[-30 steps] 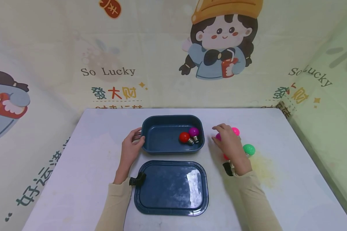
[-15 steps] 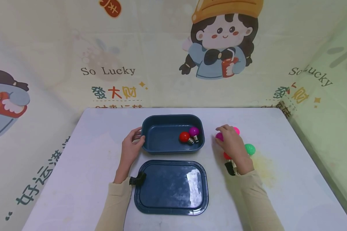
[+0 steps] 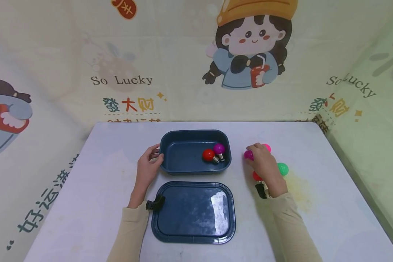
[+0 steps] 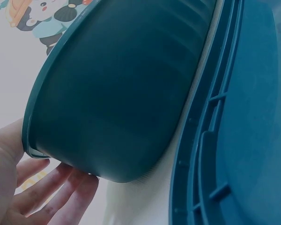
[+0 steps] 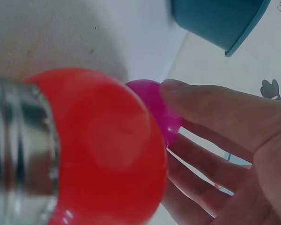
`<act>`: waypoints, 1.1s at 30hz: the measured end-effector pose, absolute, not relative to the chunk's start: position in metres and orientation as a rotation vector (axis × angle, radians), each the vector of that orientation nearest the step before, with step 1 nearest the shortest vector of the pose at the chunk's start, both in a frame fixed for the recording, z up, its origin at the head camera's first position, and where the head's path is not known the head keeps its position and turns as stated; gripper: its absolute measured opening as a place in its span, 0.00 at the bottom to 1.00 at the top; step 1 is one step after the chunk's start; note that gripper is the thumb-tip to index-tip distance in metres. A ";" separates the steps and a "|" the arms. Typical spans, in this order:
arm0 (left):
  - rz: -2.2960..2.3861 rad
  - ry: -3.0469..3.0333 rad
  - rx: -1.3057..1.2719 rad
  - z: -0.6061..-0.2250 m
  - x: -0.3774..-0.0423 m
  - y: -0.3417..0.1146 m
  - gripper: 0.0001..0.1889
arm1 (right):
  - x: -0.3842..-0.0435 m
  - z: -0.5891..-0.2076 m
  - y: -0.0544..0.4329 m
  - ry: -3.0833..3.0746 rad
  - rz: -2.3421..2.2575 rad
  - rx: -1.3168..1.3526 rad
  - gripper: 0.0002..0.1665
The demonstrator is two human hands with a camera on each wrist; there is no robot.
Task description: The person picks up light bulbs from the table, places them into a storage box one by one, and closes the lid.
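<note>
My left hand [image 3: 148,165] holds the left end of a dark blue plastic box [image 3: 180,168], thumb at the rim and fingers against the outer wall in the left wrist view. Inside the box, at its right end, lie a red light bulb [image 3: 208,155] and a purple light bulb [image 3: 219,149]. Over to the right, my right hand [image 3: 263,163] pinches another purple bulb [image 5: 152,101] between thumb and fingers; its base is hidden. A second red bulb [image 5: 107,145] with a metal screw base looms close in the right wrist view, under the wrist.
In front of the box lies its flat blue lid [image 3: 190,214]. Beyond my right hand a pink bulb [image 3: 266,147] shows in part, and a green bulb [image 3: 283,169] sits to its right. The white table [image 3: 85,203] meets a printed cloth backdrop [image 3: 183,72].
My right hand has shifted slightly right and towards me, and its fingers have closed in on the purple bulb. The left hand and the box have stayed in place.
</note>
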State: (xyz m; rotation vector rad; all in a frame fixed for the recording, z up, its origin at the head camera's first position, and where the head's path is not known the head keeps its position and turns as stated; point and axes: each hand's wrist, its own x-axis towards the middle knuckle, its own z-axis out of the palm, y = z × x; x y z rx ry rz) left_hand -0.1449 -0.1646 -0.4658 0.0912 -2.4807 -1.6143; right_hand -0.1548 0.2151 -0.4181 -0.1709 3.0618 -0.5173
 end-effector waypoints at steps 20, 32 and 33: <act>-1.619 -2.462 0.079 -0.464 -0.145 -0.163 0.21 | -0.156 -0.419 0.218 3.030 -0.540 -0.184 0.29; -1.617 -2.475 0.090 -0.465 -0.145 -0.165 0.22 | -0.155 -0.411 0.214 3.089 -0.587 -0.248 0.27; -1.614 -2.476 0.090 -0.465 -0.145 -0.165 0.22 | -0.154 -0.410 0.214 3.102 -0.592 -0.263 0.26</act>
